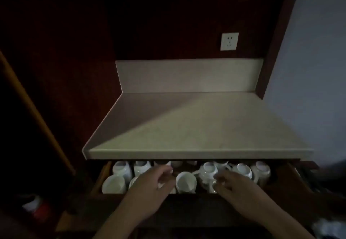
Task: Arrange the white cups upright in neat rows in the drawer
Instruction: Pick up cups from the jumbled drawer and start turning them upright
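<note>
The dark wooden drawer (97,181) (partly out) holds crowded white ceramic cups (185,181), with room at its right end. The left hand (149,184) hovers relaxed; whether the right hand (232,184) grips anything is unclear.

White cups (186,181): glazed ceramic by the look, glossy, small highlights on rounded sides. Drawer (102,175): dark wood, dull sheen. Countertop (196,126): pale, stone-like, smooth, matt; backsplash (187,75) of same finish. Socket plate (229,41): smooth white plastic, slight gloss. Back panel (168,23): dark reddish wood, grain lost in gloom. Wall (309,70) at right: painted, matt, flat.
</note>
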{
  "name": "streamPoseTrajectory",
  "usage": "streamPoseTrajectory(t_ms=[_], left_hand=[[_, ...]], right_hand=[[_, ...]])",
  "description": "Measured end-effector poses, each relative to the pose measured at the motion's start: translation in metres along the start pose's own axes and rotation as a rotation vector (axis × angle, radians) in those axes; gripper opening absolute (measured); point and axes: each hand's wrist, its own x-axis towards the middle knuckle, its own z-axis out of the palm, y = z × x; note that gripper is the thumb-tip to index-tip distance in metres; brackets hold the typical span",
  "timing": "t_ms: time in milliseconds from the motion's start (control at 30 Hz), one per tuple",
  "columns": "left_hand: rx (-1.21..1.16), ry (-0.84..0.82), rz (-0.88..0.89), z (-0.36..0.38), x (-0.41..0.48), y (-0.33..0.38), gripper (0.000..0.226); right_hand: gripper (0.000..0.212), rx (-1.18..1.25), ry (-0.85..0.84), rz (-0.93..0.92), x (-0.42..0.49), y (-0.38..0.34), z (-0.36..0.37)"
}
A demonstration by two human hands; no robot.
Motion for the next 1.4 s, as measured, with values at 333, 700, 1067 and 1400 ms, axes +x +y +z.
streamPoseTrajectory(t_ms=[333, 700, 1067, 1400], left_hand=[[0.543, -0.165, 0.036, 0.044, 0.026, -0.04, 0.065], [0.587, -0.31, 0.027, 0.049, -0.001, -0.041, 0.088], [0.51, -0.41, -0.116, 0.051, -0.074, -0.022, 0.075], [0.475, -0.439, -0.168, 0.057, -0.117, -0.015, 0.077]], right_hand=[[0.025, -0.63, -0.182, -0.184, 0.032, 0.004, 0.061], [0.083, -0.439, -0.293, 0.11, 0.01, 0.003, 0.073], [0.041, -0.081, -0.444, 0.045, -0.04, 0.011, 0.078], [0.056, -0.073, -0.493, -0.01, -0.074, 0.025, 0.087]])
